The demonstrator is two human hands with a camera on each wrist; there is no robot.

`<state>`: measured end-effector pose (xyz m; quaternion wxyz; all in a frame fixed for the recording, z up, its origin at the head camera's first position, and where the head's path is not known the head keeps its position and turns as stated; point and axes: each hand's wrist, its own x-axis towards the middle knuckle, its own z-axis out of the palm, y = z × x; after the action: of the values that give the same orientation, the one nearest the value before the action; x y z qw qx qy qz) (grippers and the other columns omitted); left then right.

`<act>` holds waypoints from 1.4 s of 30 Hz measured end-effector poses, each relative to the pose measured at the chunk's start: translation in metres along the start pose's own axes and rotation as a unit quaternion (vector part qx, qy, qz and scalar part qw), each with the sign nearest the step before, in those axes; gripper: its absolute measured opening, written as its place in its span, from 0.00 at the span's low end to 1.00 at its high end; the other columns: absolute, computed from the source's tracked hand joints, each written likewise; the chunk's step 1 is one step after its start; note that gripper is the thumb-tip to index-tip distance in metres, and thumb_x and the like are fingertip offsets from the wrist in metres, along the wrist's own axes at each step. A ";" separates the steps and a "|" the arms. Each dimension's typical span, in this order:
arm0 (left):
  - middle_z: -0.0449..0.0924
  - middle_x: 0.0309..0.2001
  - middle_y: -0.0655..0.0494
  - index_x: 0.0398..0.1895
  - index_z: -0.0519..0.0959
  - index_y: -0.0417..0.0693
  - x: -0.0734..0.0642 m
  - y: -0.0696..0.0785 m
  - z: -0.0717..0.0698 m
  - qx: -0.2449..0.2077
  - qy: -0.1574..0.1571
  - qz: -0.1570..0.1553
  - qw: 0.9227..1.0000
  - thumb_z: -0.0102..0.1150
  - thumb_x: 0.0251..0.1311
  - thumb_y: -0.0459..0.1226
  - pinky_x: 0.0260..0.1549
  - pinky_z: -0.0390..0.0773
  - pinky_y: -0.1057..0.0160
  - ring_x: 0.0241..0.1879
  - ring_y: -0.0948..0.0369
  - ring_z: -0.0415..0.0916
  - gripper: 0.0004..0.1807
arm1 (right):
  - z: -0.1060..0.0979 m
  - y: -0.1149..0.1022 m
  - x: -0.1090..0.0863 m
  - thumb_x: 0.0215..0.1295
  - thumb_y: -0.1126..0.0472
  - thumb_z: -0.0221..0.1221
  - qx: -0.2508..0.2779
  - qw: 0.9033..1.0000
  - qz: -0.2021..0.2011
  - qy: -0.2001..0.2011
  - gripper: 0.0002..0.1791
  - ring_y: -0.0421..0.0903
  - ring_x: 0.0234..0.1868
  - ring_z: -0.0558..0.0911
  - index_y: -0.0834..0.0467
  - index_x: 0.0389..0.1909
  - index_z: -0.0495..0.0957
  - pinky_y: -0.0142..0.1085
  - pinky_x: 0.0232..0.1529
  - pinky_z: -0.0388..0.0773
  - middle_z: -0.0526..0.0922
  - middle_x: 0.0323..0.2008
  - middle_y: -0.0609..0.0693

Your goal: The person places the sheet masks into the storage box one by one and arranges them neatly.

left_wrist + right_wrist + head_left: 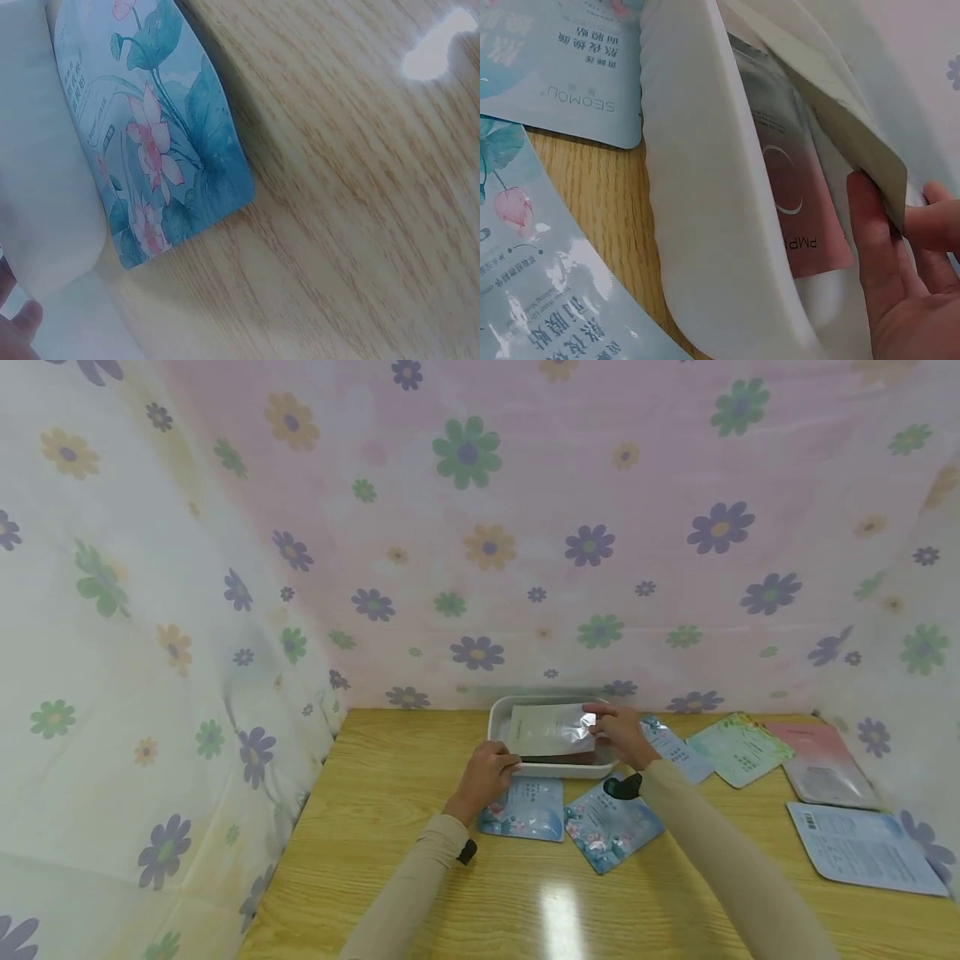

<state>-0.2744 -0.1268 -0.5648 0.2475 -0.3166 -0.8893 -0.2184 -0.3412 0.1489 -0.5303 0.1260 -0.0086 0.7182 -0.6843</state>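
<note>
A white plastic bin (566, 771) stands against the flowered cloth at the back of the table. My left hand (486, 777) grips its front left corner, thumb and fingertips at the rim. My right hand (621, 732) pinches the right end of a cream sheet mask packet (543, 729) and holds it tilted over the bin. Beneath it, a pink and grey packet (817, 247) lies inside the bin in the right wrist view. Two blue lotus-patterned sheet mask packets (532, 810) (609, 831) lie on the table just in front of the bin.
Right of the bin lie a pale blue packet (678, 752), a green floral packet (738, 747), a pink packet (825, 768) and a light blue packet (862, 847) with its printed back up. Flowered cloth (525, 568) walls the back and sides of the wooden table (360, 827).
</note>
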 end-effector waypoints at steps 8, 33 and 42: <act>0.77 0.28 0.54 0.33 0.87 0.45 -0.001 0.001 -0.001 0.009 -0.012 -0.012 1.000 0.65 0.57 0.35 0.35 0.73 0.61 0.31 0.58 0.72 0.04 | 0.010 0.007 0.019 0.48 0.78 0.48 -0.151 0.987 -0.011 0.062 0.26 0.47 0.26 0.69 0.71 0.52 0.76 0.35 0.20 0.67 0.75 0.50 0.68; 0.75 0.27 0.53 0.30 0.86 0.45 0.002 0.004 0.010 0.004 0.022 0.018 1.000 0.69 0.51 0.33 0.33 0.74 0.60 0.30 0.56 0.72 0.03 | -0.019 0.074 0.072 0.45 0.67 0.56 -0.392 0.904 -0.167 0.027 0.15 0.46 0.14 0.57 0.60 0.10 0.60 0.40 0.18 0.53 0.58 0.12 0.49; 0.75 0.27 0.51 0.30 0.86 0.43 -0.001 0.001 0.005 -0.005 0.032 0.012 0.999 0.70 0.49 0.32 0.32 0.74 0.58 0.30 0.55 0.72 0.04 | 0.005 -0.017 0.001 0.57 0.69 0.54 -0.350 0.933 -0.074 -0.018 0.21 0.64 0.41 0.78 0.78 0.49 0.74 0.49 0.37 0.78 0.77 0.44 0.72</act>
<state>-0.2744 -0.1239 -0.5689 0.2771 -0.3213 -0.8759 -0.2295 -0.3439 0.1432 -0.5141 0.0764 -0.1178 0.9073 -0.3963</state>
